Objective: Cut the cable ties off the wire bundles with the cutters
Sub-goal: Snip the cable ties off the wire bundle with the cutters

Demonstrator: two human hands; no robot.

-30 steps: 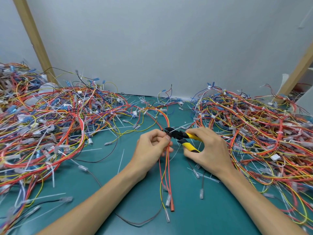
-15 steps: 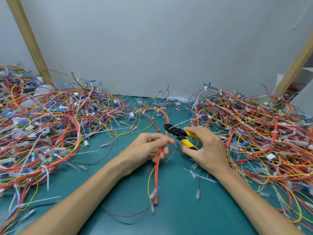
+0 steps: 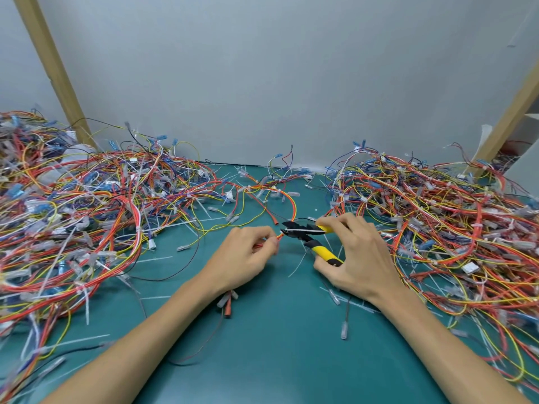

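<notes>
My left hand (image 3: 244, 258) grips a thin bundle of orange and yellow wires (image 3: 292, 207) that arcs up and back over the green table. Its loose ends stick out under my left wrist. My right hand (image 3: 354, 255) holds the yellow-and-black cutters (image 3: 309, 239), handles spread apart. The black jaws point left, right beside the wires at my left fingertips. A white cable tie (image 3: 300, 229) lies across the jaws.
Big tangled heaps of red, yellow and blue wires lie on the left (image 3: 73, 217) and the right (image 3: 443, 217) of the green table (image 3: 277, 345). Cut white ties (image 3: 297, 265) and loose connectors are scattered between them. Wooden posts lean against the grey wall behind.
My left hand has drawn the wire bundle toward me, so its ends now lie under my wrist. The cutters' handles have opened wider and the jaws sit at the wires.
</notes>
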